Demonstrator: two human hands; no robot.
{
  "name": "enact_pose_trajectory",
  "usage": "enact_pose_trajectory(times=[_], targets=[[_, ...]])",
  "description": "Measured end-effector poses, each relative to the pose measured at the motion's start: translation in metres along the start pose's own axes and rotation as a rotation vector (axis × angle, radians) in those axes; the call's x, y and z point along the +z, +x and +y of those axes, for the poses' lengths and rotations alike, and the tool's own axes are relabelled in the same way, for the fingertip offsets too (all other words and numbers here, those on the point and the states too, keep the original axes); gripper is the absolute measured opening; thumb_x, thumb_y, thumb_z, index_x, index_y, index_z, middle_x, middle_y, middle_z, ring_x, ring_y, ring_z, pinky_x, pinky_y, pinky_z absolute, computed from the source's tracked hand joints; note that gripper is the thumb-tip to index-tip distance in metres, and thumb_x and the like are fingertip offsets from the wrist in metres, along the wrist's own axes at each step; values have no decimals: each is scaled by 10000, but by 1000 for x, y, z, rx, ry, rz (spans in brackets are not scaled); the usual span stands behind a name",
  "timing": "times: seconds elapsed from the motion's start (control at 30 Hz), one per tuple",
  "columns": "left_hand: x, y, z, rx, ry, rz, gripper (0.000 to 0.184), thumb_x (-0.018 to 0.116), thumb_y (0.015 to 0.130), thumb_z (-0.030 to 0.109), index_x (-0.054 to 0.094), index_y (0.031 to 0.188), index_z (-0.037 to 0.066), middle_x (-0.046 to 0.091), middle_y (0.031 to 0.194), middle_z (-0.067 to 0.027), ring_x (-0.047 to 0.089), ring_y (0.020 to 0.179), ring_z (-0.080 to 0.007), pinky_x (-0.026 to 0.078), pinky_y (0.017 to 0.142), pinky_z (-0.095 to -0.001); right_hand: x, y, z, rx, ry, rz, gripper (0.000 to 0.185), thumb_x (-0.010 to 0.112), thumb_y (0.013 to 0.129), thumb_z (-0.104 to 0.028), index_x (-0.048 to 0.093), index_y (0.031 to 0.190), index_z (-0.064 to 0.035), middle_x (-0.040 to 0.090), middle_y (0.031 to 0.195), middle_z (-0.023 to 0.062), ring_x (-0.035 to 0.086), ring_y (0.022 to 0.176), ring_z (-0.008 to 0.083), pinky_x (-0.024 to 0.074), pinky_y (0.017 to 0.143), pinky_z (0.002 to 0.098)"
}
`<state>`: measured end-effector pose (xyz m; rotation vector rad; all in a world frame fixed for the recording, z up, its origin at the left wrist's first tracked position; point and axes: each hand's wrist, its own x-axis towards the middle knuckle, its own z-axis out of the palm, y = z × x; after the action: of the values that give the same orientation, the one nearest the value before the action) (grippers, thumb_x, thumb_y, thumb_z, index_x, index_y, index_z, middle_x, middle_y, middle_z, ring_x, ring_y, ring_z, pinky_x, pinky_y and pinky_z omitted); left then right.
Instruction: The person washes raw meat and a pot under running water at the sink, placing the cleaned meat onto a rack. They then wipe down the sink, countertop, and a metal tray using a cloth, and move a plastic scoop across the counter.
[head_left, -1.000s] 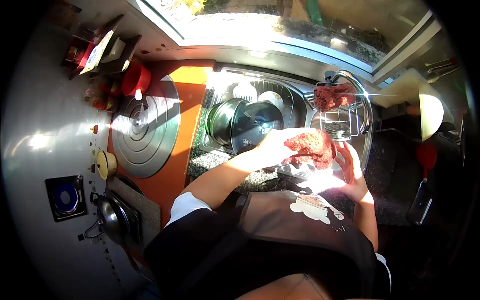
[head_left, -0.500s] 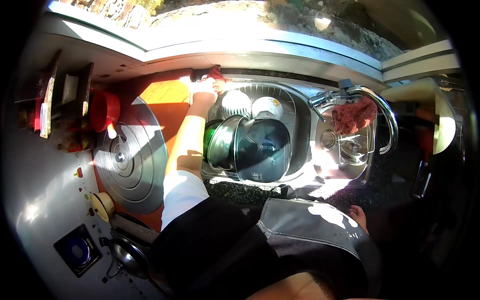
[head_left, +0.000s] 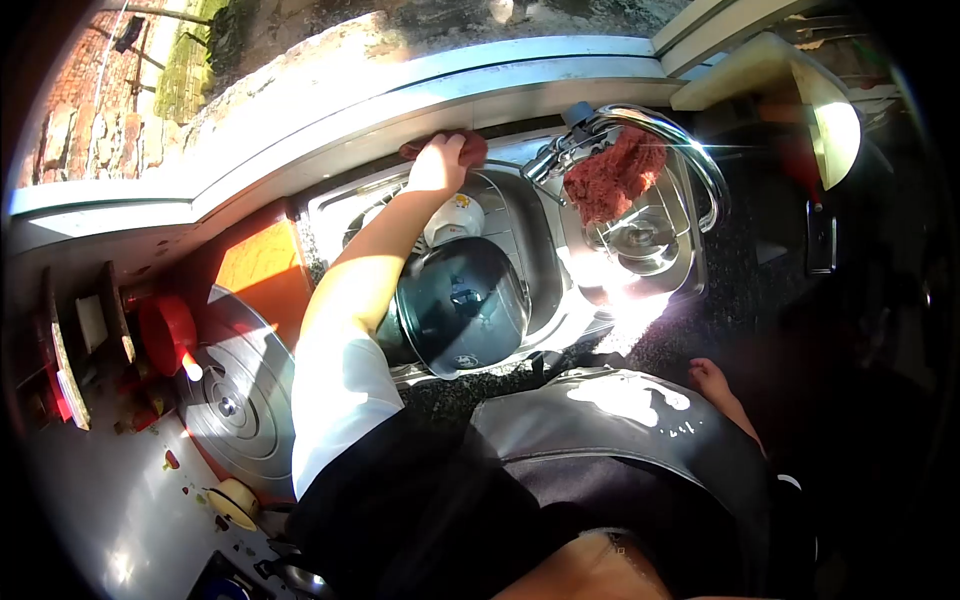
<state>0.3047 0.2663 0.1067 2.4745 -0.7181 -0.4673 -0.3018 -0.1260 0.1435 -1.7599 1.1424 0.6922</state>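
Note:
My left hand (head_left: 437, 168) reaches across the sink, its fingers closed over a dark red cloth (head_left: 472, 150) at the strip between the sink's back rim and the window wall. Below that forearm, a white bowl (head_left: 455, 218) and a large dark pot or lid (head_left: 462, 305) rest in the drainer side of the steel sink (head_left: 541, 255). My right hand (head_left: 709, 378) hangs low beside the grey apron (head_left: 560, 425); its fingers look curled, with nothing visible in them.
A chrome faucet (head_left: 712, 165) arches over the right basin, with another reddish cloth (head_left: 615, 178) hung there. A glass dish (head_left: 643, 245) sits in that basin. At left are a large round metal lid (head_left: 235, 400) and a red pan (head_left: 165, 335).
My left hand has slid the red cloth rightward along the back of the sink, from its left corner. The view has turned and shifted too. My right hand stays by the apron.

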Motion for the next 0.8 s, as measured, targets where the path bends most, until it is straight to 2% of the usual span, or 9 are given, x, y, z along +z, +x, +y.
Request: enact_pose_trajectory(times=[0.07,0.17,0.2,0.33,0.37,0.47,0.63,0.73,0.8], targets=[[23,13,19,475,-7,-71,514,651,765,96,517,1261,115,485,1288,-210,430,1247,-342,384,1019,-434,3,-4,8,15,32,-12,271,530,920,-107,540,1189,-68,613,964,55,586,814,138,494,725,280],[52,34,25,600,78,-153,567,640,774,90,481,1316,136,421,1390,-184,341,1337,-319,284,1102,-457,8,-21,23,21,89,3,262,524,933,-117,535,1189,-63,604,955,42,577,813,127,490,724,276],[38,32,29,590,148,-231,561,615,794,81,469,1331,149,375,1448,-139,304,1368,-295,218,1135,-471,11,-28,27,11,98,12,260,523,936,-119,532,1189,-60,601,950,38,574,811,124,489,722,275],[26,20,35,540,542,-62,525,558,830,126,469,1344,182,397,1442,-112,333,1356,-278,211,1140,-441,24,-43,66,55,215,4,261,520,942,-124,528,1192,-49,600,939,40,569,812,114,485,713,269],[29,17,35,496,607,16,541,518,832,140,459,1365,214,409,1440,-105,353,1345,-278,230,1126,-416,27,-43,79,47,181,1,261,524,940,-139,541,1181,-41,607,949,45,571,813,122,484,732,278],[53,9,48,250,573,-48,529,508,842,152,452,1368,165,406,1435,-128,358,1338,-285,250,1116,-411,32,-59,66,-71,-87,93,276,529,935,-157,552,1178,-28,612,957,46,569,827,129,481,760,287],[49,-9,62,323,768,-378,563,494,858,212,386,1402,111,410,1407,-183,361,1329,-298,268,1097,-444,38,-50,101,-63,-26,134,289,561,907,-131,570,1181,-40,629,1095,98,589,1008,185,462,873,313],[41,-13,77,229,584,-576,512,545,847,267,481,1325,95,524,1281,-195,476,1226,-306,335,1047,-462,50,-46,115,-110,70,156,300,555,915,-131,558,1202,-43,623,1132,107,588,1041,197,460,890,312],[67,-31,65,340,580,-158,442,592,823,304,566,1207,88,595,1161,-175,548,1120,-310,384,994,-457,55,-47,120,-132,89,174,305,550,921,-129,550,1213,-44,622,1129,106,589,1033,196,463,884,307]])
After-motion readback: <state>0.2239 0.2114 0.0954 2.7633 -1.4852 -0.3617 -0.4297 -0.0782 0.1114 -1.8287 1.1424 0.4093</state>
